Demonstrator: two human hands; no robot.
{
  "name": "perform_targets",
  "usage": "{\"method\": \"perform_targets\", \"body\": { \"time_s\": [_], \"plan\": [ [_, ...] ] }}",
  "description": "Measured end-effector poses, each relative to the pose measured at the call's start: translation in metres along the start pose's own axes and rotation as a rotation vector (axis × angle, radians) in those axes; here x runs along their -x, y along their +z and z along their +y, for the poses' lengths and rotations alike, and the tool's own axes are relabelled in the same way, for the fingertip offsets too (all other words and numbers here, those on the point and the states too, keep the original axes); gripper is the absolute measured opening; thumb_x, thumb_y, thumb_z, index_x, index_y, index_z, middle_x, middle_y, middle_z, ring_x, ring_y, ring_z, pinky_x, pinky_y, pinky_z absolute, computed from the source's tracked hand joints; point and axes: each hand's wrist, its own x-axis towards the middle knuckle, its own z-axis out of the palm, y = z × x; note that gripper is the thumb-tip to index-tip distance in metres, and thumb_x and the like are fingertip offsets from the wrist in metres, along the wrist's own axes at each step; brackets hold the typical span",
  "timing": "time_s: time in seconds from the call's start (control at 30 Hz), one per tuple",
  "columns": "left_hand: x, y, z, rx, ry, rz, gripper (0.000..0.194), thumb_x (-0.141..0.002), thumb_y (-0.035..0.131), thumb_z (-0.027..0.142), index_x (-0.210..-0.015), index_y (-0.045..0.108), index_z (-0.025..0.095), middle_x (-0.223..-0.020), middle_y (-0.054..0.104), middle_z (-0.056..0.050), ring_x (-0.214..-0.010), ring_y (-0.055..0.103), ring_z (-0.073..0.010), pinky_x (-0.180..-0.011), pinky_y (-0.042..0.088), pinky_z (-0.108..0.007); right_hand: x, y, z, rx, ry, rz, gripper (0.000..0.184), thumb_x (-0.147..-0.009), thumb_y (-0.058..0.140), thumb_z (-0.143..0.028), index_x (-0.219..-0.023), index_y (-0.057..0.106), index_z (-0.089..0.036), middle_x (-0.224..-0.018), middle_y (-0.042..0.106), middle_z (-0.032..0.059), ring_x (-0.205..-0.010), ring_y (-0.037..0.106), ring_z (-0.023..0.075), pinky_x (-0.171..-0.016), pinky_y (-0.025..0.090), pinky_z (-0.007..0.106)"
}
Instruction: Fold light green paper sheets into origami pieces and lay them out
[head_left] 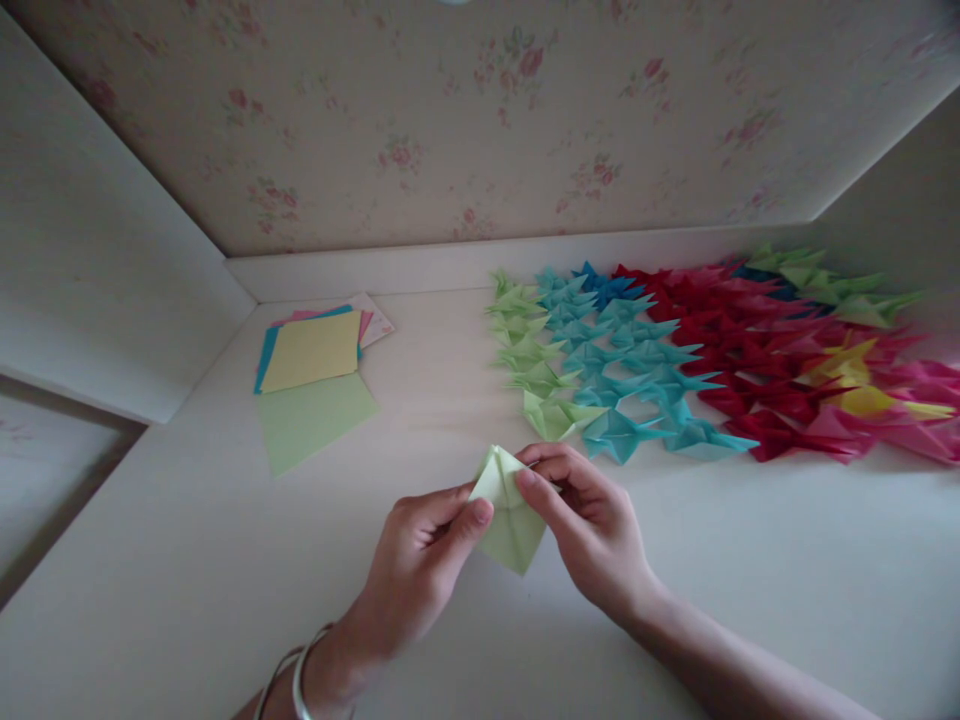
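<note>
A pale green sheet of origami paper (514, 535), folded into a small diamond with creases down its middle, is held up over the white table. My left hand (424, 560) pinches its left edge, thumb on the front face. On the opposite side, my right hand (592, 520) grips the upper right edge between thumb and fingers. The fingertips behind the paper are partly hidden. Just beyond my right hand stand folded paper cranes, the closest a light green crane (559, 412) and a turquoise crane (619, 435).
Rows of red cranes (772, 390), with pink, yellow and blue ones, fill the right side of the table (225, 600). At the back left lies a stack of square paper, with a yellow sheet (315, 350) on top and a green sheet (315, 425) in front. A flowered wall (435, 120) rises behind.
</note>
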Motion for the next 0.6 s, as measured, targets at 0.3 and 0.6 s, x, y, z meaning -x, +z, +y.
{"method": "perform_targets", "body": {
  "time_s": [0.3, 0.6],
  "plan": [
    [0.001, 0.0, -0.003, 0.248, -0.068, -0.156, 0.045, -0.1, 0.051, 0.042, -0.141, 0.058, 0.026, -0.103, 0.072, -0.003, -0.087, 0.062, -0.0189, -0.084, 0.053, -0.03, -0.004, -0.001, 0.0, -0.097, 0.113, 0.091, 0.018, -0.086, 0.073, -0.029, -0.07, 0.069, -0.021, -0.092, 0.07, 0.0029, -0.085, 0.064, 0.0162, -0.072, 0.049, 0.024],
    [-0.006, 0.0, -0.004, 0.343, -0.199, -0.03, 0.051, -0.096, 0.058, 0.044, -0.143, 0.054, 0.027, -0.128, 0.07, -0.004, -0.101, 0.069, -0.0236, -0.082, 0.062, -0.032, -0.005, 0.003, 0.001, -0.153, 0.148, 0.095, 0.011, -0.079, 0.079, -0.028, -0.077, 0.071, -0.022, -0.097, 0.076, 0.005, -0.088, 0.07, 0.0184, -0.074, 0.054, 0.026]
  ]
}}
